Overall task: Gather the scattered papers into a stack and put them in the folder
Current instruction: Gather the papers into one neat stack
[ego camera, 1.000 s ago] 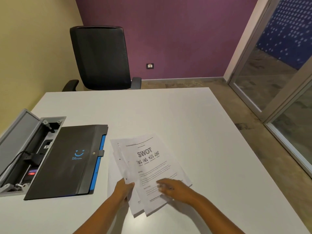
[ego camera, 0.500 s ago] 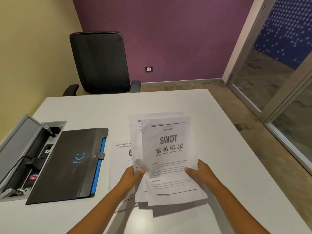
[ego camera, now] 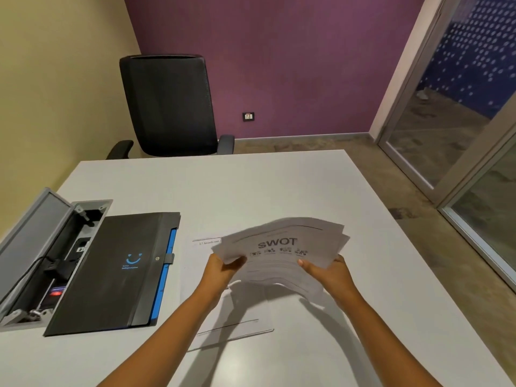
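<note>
A loose bundle of white papers (ego camera: 282, 252), its top sheet headed "SWOT", is held above the white table (ego camera: 251, 191), tilted nearly flat with its far edge fanned out. My left hand (ego camera: 223, 270) grips its left edge and my right hand (ego camera: 326, 270) grips its right edge. One more printed sheet (ego camera: 206, 325) lies flat on the table under my left forearm, partly hidden. The black folder (ego camera: 111, 272), shut, with a blue spine edge and a blue smile logo, lies on the table to the left of the papers.
An open grey cable box (ego camera: 36, 258) with plugs and wires is set in the table at the left edge, touching the folder. A black office chair (ego camera: 170, 104) stands behind the table's far side. Glass doors are on the right.
Both hands lifted the SWOT bundle off the table, held it up facing me, then tipped it nearly flat. One sheet stayed on the table.
</note>
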`<action>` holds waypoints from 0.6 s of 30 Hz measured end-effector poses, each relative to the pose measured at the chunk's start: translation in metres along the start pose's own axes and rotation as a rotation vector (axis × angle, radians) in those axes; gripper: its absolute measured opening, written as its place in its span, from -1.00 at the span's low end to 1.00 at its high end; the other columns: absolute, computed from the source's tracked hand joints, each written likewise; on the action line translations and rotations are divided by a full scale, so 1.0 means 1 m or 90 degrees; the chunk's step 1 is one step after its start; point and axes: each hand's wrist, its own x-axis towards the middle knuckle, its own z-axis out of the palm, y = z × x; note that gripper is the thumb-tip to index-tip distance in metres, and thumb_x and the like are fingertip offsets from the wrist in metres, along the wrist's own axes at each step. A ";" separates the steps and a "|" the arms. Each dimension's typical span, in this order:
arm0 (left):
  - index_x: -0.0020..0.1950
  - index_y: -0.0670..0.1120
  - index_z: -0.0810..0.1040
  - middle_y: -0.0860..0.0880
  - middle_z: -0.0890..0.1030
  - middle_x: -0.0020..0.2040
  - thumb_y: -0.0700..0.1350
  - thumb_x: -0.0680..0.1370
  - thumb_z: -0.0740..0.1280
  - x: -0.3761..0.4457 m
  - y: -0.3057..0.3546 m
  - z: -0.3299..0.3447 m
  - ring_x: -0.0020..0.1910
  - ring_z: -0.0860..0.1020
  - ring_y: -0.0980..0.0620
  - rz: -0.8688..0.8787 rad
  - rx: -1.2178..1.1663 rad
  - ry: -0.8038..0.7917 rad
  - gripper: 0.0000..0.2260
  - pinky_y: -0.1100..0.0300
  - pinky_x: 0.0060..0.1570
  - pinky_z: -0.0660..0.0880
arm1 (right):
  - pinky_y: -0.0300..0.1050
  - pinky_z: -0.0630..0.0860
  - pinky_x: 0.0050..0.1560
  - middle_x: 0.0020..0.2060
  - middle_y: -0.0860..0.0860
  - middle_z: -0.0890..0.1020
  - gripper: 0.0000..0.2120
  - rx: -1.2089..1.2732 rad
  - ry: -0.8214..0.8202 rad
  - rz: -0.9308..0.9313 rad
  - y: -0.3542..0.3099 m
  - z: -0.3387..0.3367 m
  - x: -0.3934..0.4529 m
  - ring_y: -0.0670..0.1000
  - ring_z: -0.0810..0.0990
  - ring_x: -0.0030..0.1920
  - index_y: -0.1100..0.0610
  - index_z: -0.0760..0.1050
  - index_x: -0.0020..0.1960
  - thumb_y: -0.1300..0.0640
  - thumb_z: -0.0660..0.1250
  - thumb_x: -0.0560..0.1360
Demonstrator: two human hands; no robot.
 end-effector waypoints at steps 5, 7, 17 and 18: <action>-0.06 0.10 0.56 0.00 0.66 -0.08 -0.28 0.50 0.31 -0.002 0.005 0.007 -0.09 0.59 0.10 0.024 -0.011 0.014 -0.75 0.22 -0.13 0.52 | -0.52 0.47 -0.39 -0.35 -0.34 0.67 -0.77 0.043 -0.003 -0.026 -0.003 0.008 0.000 -0.33 0.64 -0.28 -0.07 0.54 -0.19 0.18 0.53 0.31; -0.06 0.11 0.57 0.07 0.69 -0.14 -0.28 0.50 0.32 0.000 0.004 0.008 -0.15 0.63 0.17 0.027 -0.019 0.020 -0.74 0.32 -0.19 0.54 | -0.51 0.48 -0.37 -0.32 -0.33 0.67 -0.79 0.056 0.004 -0.026 -0.002 0.008 0.000 -0.32 0.64 -0.26 -0.08 0.55 -0.19 0.18 0.52 0.32; 0.27 -0.18 0.43 -0.20 0.56 0.19 -0.29 0.52 0.29 -0.010 -0.031 0.008 0.21 0.50 -0.18 -0.123 0.139 -0.081 -0.69 -0.10 0.27 0.43 | -0.13 0.49 0.12 0.24 0.16 0.53 -0.48 -0.274 -0.129 0.190 0.050 0.014 0.002 0.12 0.53 0.19 0.25 0.34 0.34 0.12 0.39 0.46; 0.27 -0.18 0.41 -0.19 0.55 0.19 -0.29 0.53 0.28 -0.011 -0.034 0.006 0.20 0.49 -0.18 -0.123 0.148 -0.078 -0.69 -0.09 0.27 0.43 | -0.11 0.47 0.17 0.24 0.17 0.53 -0.51 -0.273 -0.110 0.212 0.054 0.015 0.001 0.13 0.52 0.21 0.26 0.34 0.35 0.14 0.36 0.48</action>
